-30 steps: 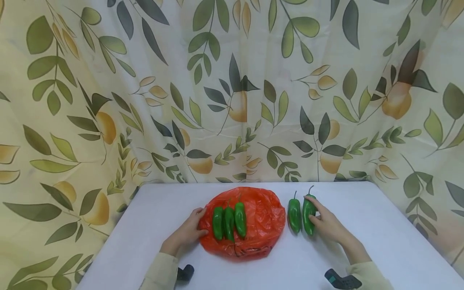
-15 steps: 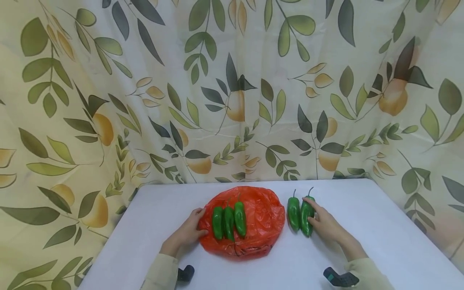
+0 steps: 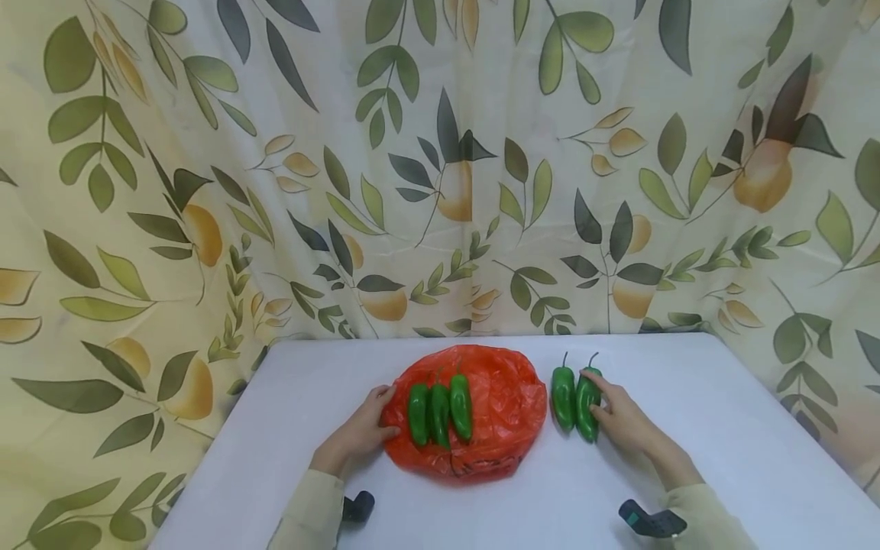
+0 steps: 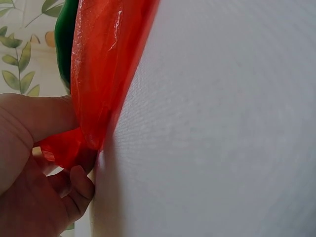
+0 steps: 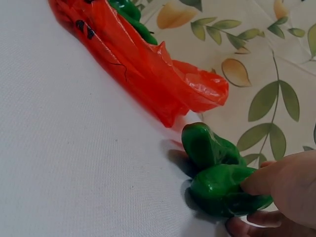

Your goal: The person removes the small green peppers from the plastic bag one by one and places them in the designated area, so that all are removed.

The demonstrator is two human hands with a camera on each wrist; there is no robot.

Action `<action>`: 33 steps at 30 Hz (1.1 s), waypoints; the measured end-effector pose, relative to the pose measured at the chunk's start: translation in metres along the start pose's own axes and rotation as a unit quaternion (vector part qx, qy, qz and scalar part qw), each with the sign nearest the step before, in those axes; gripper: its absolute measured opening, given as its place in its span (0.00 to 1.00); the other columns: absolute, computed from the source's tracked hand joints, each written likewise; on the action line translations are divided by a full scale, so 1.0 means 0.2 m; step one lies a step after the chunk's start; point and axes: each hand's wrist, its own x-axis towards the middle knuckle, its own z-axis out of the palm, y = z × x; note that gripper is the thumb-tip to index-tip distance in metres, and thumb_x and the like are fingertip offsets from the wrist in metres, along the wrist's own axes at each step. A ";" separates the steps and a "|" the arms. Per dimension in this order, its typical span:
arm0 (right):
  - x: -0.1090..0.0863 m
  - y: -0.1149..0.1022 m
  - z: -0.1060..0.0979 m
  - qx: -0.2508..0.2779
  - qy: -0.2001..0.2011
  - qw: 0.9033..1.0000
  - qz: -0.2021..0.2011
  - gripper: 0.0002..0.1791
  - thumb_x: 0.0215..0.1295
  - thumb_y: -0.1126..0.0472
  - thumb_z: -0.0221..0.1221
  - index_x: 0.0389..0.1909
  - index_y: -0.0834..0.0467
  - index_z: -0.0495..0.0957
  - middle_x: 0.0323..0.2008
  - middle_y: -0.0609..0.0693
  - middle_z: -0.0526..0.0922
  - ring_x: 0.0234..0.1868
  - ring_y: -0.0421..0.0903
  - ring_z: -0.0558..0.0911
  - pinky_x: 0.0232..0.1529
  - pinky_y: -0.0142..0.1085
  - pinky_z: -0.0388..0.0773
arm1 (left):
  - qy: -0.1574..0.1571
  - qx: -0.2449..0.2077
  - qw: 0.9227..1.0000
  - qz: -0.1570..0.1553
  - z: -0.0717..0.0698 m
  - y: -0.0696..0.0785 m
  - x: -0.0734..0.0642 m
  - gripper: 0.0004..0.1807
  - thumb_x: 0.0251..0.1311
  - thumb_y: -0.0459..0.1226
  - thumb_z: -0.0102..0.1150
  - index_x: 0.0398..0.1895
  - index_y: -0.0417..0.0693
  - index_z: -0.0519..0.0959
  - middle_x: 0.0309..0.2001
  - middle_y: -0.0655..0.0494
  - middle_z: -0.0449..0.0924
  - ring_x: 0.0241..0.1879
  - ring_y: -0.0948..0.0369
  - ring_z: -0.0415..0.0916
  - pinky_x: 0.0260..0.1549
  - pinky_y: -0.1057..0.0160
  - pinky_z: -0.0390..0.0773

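A flattened red plastic bag (image 3: 509, 397) lies on the table with three green chili peppers (image 3: 440, 412) side by side on its left half. My left hand (image 3: 370, 420) grips the bag's left edge; in the left wrist view the thumb lies over the red plastic (image 4: 106, 64), fingers curled beneath. Right of the bag, two more green peppers lie lengthwise, stems pointing away. My right hand (image 3: 622, 416) holds the outer pepper (image 3: 587, 409) between thumb and fingers. The inner pepper (image 3: 563, 397) lies close beside it, its rounded end (image 5: 197, 143) showing in the right wrist view.
The white tabletop (image 3: 440, 519) runs back to a curtain (image 3: 412, 191) printed with leaves and fruit. Dark wrist devices (image 3: 653, 521) sit at both sleeves. The bag's crumpled right edge (image 5: 207, 91) rises near the two right peppers.
The outer right pepper has shifted slightly left, closer to its neighbour, with my right hand on it. My left hand keeps its grip on the bag. The head view has tilted a little.
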 end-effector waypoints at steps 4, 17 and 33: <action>0.00 0.00 0.00 0.004 -0.003 1.000 0.002 0.35 0.69 0.70 0.52 0.76 0.64 0.55 0.68 0.80 0.60 0.64 0.75 0.69 0.62 0.71 0.69 | -0.003 -0.002 1.000 -0.004 0.00 0.00 0.01 0.44 0.61 0.32 0.67 0.79 0.41 0.56 0.76 0.40 0.56 0.76 0.40 0.56 0.74 0.37 0.61; -0.01 -0.01 -0.03 0.010 -0.013 1.000 0.025 0.37 0.74 0.62 0.54 0.78 0.64 0.50 0.68 0.82 0.59 0.65 0.80 0.66 0.58 0.70 0.75 | -0.002 0.003 1.000 -0.004 -0.01 0.00 0.01 0.44 0.61 0.32 0.67 0.78 0.39 0.57 0.76 0.39 0.57 0.76 0.40 0.57 0.73 0.37 0.63; -0.01 -0.01 -0.08 0.007 0.029 0.999 0.029 0.38 0.73 0.60 0.56 0.76 0.68 0.51 0.65 0.84 0.59 0.57 0.77 0.74 0.54 0.68 0.77 | -0.001 -0.003 1.000 -0.003 0.00 0.00 0.01 0.44 0.61 0.31 0.67 0.78 0.39 0.57 0.76 0.38 0.56 0.76 0.39 0.57 0.72 0.37 0.63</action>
